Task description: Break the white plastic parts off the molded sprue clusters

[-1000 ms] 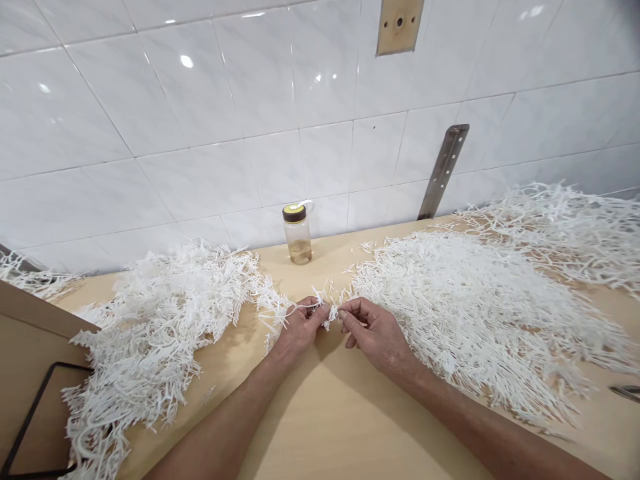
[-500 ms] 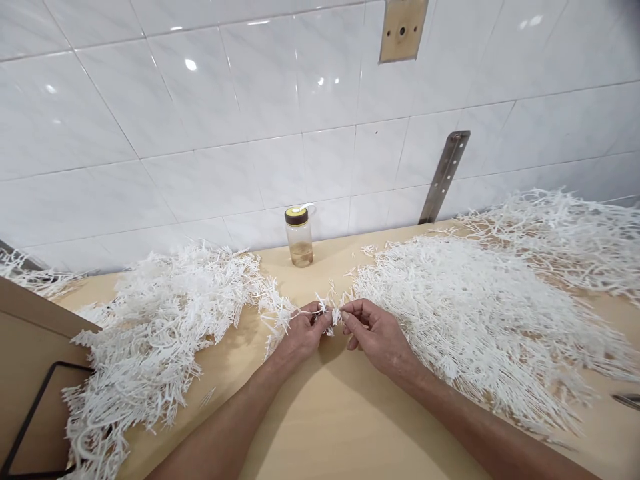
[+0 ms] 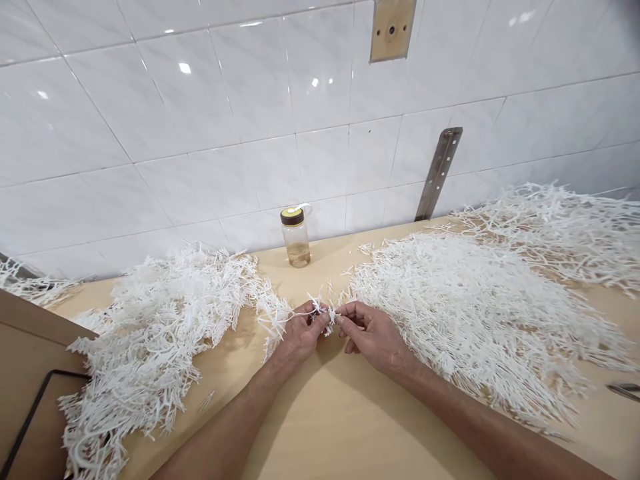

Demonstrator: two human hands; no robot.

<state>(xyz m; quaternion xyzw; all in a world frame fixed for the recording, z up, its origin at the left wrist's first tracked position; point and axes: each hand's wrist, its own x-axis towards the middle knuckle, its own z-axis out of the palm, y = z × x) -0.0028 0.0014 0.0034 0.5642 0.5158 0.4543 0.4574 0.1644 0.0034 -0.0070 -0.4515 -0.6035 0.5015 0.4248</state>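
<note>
My left hand (image 3: pixel 302 332) is closed around a small bunch of white branching sprigs (image 3: pixel 317 307) that look like plastic, thumb pressed over them. Facing it, my right hand (image 3: pixel 375 337) pinches thumb and forefinger at the right side of the bunch; the exact bit between those fingertips is too small to make out. A loose trail of sprigs runs from my left hand back to a big white heap (image 3: pixel 165 320) on the left. Another broad heap of thin white pieces (image 3: pixel 465 300) lies just right of my right hand.
A clear bottle (image 3: pixel 297 243) with a dark and yellow lid stands behind my hands near the tiled wall (image 3: pixel 200 127). A metal bracket (image 3: pixel 439 175) leans there. More white strands (image 3: pixel 565 230) lie back right. A brown box-like panel (image 3: pixel 35 353) stands left; a metal tool (image 3: pixel 625 391) is at right.
The view has shifted slightly, so everything sits a little further left. Both hands keep nearly the same hold on the sprigs, fingers moving only slightly.
</note>
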